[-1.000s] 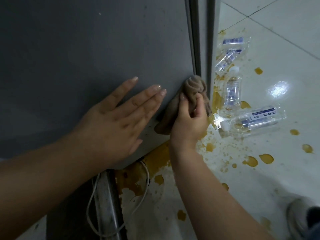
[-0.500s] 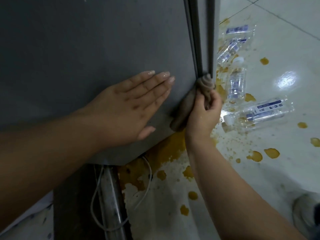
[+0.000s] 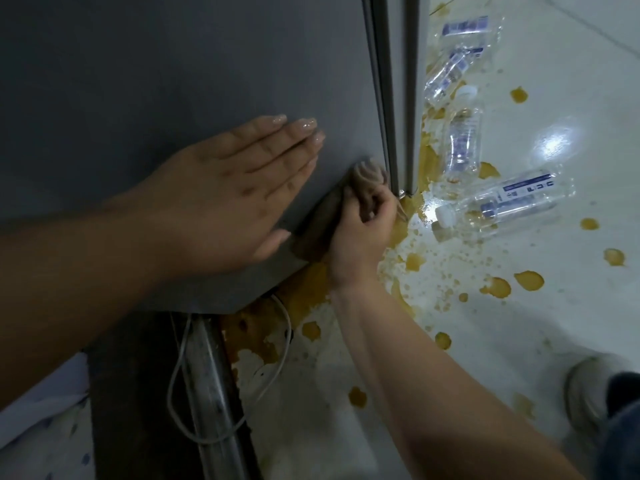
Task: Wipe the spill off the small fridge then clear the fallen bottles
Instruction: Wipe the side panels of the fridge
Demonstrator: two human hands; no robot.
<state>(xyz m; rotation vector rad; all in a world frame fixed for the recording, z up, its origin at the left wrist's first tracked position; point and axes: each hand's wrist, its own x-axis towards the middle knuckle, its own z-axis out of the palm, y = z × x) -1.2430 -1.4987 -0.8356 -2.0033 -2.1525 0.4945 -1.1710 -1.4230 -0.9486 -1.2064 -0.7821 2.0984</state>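
The small grey fridge (image 3: pixel 173 64) fills the upper left, seen from above along its side wall. My left hand (image 3: pixel 225 192) lies flat against that wall, fingers straight and together. My right hand (image 3: pixel 360 233) grips a crumpled brown cloth (image 3: pixel 367 178) and presses it to the fridge's lower front corner, beside the door seam. Several clear plastic bottles with blue labels lie fallen on the white tile floor to the right: one near the corner (image 3: pixel 502 202), one behind it (image 3: pixel 462 140), and others further back (image 3: pixel 450 69). Orange liquid (image 3: pixel 426 161) pools around them.
Orange splashes (image 3: pixel 528 280) dot the floor (image 3: pixel 571 81) to the right and under the fridge's corner (image 3: pixel 304 292). A white cable (image 3: pixel 176 375) loops beside a metal bar (image 3: pixel 211 393) at the fridge's back. My shoe (image 3: pixel 588 393) is at the lower right.
My right hand has slid the cloth down along the front edge to the fridge's bottom corner. My left hand stays flat on the side wall. The view has shifted slightly.
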